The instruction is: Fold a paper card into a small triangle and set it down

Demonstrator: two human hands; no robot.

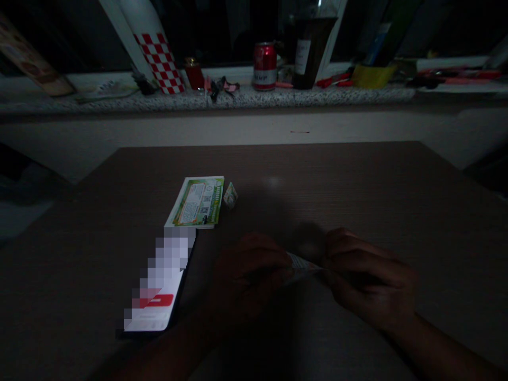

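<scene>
Between my hands is a small piece of printed paper, folded and narrowing to a point on the right. My left hand pinches its wider end. At the pointed end, the fingertips of my right hand are closed on it. Dim light hides the exact folds. Left of my hands lies a stack of green and white printed sheets. A small folded paper piece with a similar print stands just right of the stack. Nearer to me, a phone with a lit, partly pixelated screen lies on the table.
The wooden table reaches to the wall below a granite windowsill. On the sill stand a red can, a red-and-white checkered bottle, a dark container and a yellow holder.
</scene>
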